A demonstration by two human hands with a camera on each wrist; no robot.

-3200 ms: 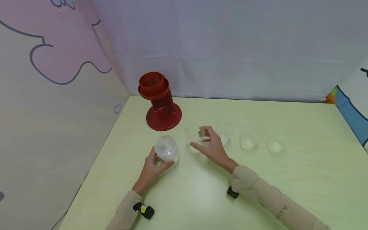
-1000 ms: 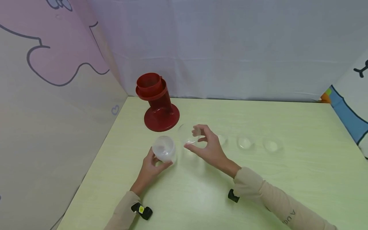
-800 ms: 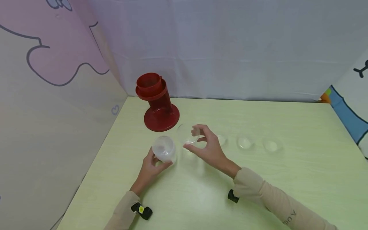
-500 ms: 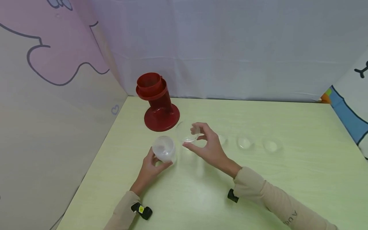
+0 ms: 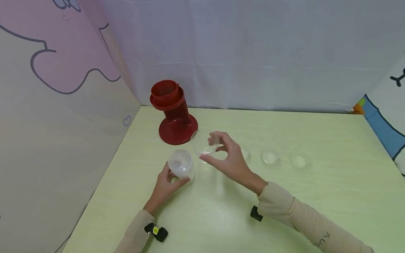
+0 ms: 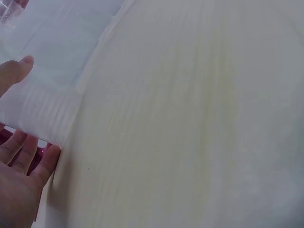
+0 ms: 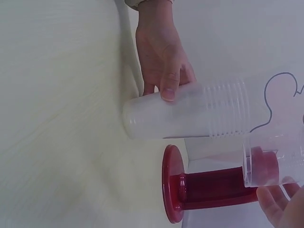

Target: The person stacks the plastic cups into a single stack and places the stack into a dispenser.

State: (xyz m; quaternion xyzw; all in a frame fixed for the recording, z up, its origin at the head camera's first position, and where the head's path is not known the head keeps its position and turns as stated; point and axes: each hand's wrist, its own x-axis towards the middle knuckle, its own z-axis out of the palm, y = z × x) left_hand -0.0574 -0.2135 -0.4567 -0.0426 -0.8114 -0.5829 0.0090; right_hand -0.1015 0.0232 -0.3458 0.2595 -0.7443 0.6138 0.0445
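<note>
In the head view my left hand [image 5: 167, 184] grips the lower part of an upright stack of clear plastic cups [image 5: 180, 164]. The right wrist view shows this cup stack [image 7: 190, 111] side-on, its ribbed rims packed together, with my left thumb and fingers around it. My right hand [image 5: 229, 156] holds a single clear plastic cup [image 5: 204, 144] above the table, between thumb and fingers. This cup [image 7: 263, 161] is near the level of the stack's top and apart from it in the head view. In the left wrist view my left hand [image 6: 21, 175] shows beside the large, close stack.
A red cup-shaped stand with a round base [image 5: 177, 128] is behind the stack at the back left. Three clear cups stand in a row on the table to the right: a near one [image 5: 245, 154], a middle one [image 5: 270, 157] and a far one [image 5: 300, 160]. Printed curtains border the table.
My right hand has lifted its cup and moved it slightly left and away from me. My left hand and the stack have stayed nearly in place.
</note>
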